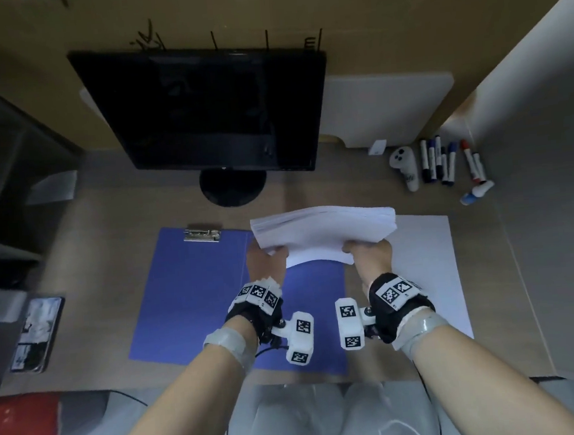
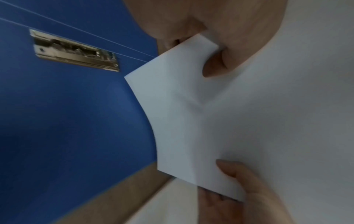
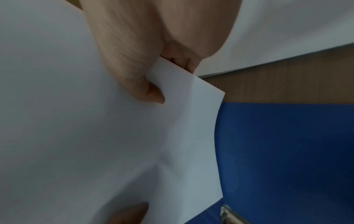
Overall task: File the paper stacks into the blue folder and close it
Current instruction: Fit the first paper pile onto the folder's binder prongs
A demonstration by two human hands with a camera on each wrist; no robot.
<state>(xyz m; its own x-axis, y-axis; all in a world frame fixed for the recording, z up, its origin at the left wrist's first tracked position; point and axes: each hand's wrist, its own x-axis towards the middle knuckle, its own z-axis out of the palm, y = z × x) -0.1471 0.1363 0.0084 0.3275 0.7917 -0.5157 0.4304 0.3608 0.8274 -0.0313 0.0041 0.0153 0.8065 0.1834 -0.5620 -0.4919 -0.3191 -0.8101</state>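
The blue folder (image 1: 195,293) lies open on the desk, its metal clip (image 1: 202,235) at the top of the left half. A thick white paper stack (image 1: 324,235) hangs in the air over the folder's right half, sagging in the middle. My left hand (image 1: 270,253) pinches its near left corner and my right hand (image 1: 356,248) pinches its near right corner. In the left wrist view my thumb lies on top of the stack (image 2: 229,121), with the clip (image 2: 74,51) beyond. The right wrist view shows the stack (image 3: 95,136) above the folder (image 3: 287,151).
A second white paper stack (image 1: 430,267) lies on the desk right of the folder. A dark monitor (image 1: 208,113) stands behind. Several markers (image 1: 446,163) and a white controller (image 1: 405,166) lie at the back right. A phone (image 1: 35,333) is at the left.
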